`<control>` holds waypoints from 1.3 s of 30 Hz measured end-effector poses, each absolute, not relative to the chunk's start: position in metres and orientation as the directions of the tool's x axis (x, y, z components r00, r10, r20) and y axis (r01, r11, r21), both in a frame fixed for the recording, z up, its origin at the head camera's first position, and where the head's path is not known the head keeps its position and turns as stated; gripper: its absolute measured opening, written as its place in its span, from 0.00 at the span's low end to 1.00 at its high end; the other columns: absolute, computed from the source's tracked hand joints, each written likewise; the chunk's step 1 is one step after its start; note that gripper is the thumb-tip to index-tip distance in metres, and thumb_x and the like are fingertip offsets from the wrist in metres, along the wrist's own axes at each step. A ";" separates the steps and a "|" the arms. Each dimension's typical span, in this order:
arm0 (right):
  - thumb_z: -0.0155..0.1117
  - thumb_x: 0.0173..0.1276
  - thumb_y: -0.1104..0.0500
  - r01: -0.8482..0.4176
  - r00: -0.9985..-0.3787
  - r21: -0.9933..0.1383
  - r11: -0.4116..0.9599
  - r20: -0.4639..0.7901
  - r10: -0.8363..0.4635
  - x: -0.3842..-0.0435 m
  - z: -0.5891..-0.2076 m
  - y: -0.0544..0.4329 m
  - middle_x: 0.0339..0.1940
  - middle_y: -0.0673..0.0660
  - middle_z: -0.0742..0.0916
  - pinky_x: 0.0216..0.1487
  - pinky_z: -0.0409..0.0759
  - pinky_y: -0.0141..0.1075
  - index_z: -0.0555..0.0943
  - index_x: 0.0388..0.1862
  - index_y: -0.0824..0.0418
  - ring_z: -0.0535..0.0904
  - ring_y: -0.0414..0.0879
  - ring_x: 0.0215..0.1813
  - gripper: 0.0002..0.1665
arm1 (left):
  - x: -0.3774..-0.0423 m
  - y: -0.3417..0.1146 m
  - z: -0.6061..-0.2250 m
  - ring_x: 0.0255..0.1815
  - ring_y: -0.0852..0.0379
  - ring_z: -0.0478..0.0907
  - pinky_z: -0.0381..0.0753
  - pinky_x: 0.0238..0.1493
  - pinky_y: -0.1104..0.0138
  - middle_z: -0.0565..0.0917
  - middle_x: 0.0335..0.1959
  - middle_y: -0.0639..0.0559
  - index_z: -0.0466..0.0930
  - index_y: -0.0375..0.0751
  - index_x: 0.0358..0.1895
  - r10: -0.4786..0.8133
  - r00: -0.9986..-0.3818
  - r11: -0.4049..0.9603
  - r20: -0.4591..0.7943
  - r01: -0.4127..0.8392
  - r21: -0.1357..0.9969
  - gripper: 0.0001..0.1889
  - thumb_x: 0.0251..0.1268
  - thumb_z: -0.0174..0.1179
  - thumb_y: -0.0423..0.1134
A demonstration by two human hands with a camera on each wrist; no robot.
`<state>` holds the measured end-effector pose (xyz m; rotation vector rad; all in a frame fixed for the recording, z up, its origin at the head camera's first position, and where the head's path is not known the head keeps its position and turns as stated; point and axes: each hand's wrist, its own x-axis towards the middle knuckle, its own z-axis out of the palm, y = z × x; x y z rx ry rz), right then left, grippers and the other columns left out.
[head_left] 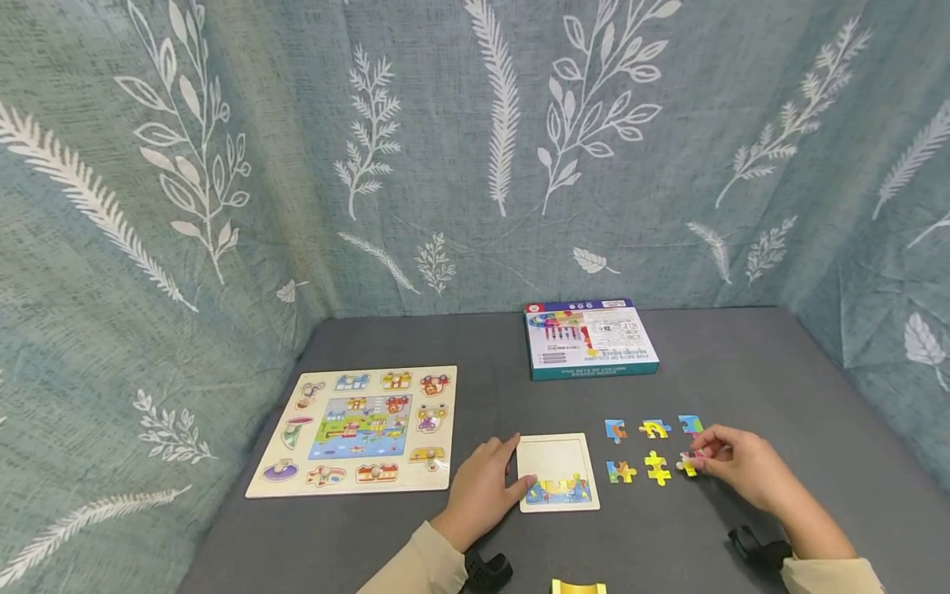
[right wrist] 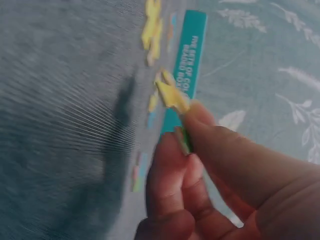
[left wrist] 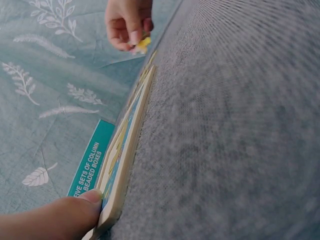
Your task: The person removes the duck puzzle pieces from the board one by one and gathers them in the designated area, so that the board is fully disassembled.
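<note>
A small wooden puzzle board [head_left: 552,458] lies on the table, its lower part filled with blue and yellow pieces. My left hand [head_left: 482,487] is at its left side, thumb resting on the board and index fingertip at the far left corner. In the left wrist view the thumb [left wrist: 82,207] presses on the board's rim. My right hand [head_left: 750,466] pinches a yellow puzzle piece [right wrist: 171,94] between thumb and fingers, lifted off the table in the left wrist view. Several loose pieces [head_left: 656,468] lie in two rows between the board and my right hand.
A larger wooden puzzle board [head_left: 282,437] with vehicle pieces lies at the left. At the back stands a flat box [head_left: 594,370] with a teal side. A yellow object [head_left: 579,588] shows at the front edge. Patterned cloth [head_left: 445,148] hangs behind the grey table.
</note>
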<state>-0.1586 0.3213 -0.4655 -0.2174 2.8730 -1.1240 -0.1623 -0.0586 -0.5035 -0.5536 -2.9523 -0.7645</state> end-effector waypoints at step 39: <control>0.71 0.73 0.65 -0.495 -0.793 -0.686 0.534 0.104 -0.601 -0.176 -0.458 0.184 0.27 0.42 0.77 0.30 0.72 0.33 0.86 0.51 0.62 0.69 0.34 0.27 0.10 | -0.162 -0.062 -0.505 0.26 0.63 0.59 0.61 0.27 0.69 0.66 0.29 0.58 0.77 0.37 0.72 0.371 -0.916 0.810 0.152 0.399 0.430 0.35 0.68 0.72 0.54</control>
